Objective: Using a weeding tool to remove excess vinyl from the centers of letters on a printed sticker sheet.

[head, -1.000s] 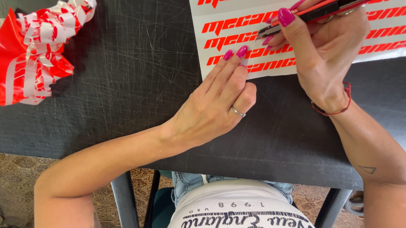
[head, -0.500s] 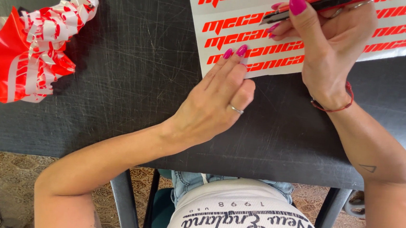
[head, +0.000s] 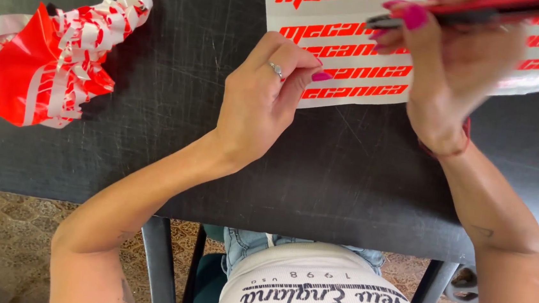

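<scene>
Sticker sheet [head: 354, 55] sits at the top middle of your black table [head: 174, 144], white backing with rows of red lettering, running off the top and right edges of the view.

Going left to right: over on the far left there's a crumpled wad of red and white scrap [head: 46, 57], well apart from everything else. Then your left hand [head: 264, 100], fingers curled in loosely, fingertips pressing on the sheet's lower left corner, ring showing on one finger. Not gripping anything, just pinning the corner. Then your right hand [head: 461, 77], blurred, closed around a thin red and black tool [head: 479, 11] that looks like a craft knife or pen held across the sheet. Can't tell you where the tip is, it's out of frame or smeared.

What could bite you, I'd say: the left fingertips are close to the tool's line, so a slip could nick them. Also only one corner is held down, so the sheet could skate on that slick table and tear a letter.

Compared to a second ago: your left hand was flat with fingers stretched out, now it's bunched up and tipped on its edge. Right hand has shifted a bit and gone blurry. The scrap hasn't budged.
</scene>
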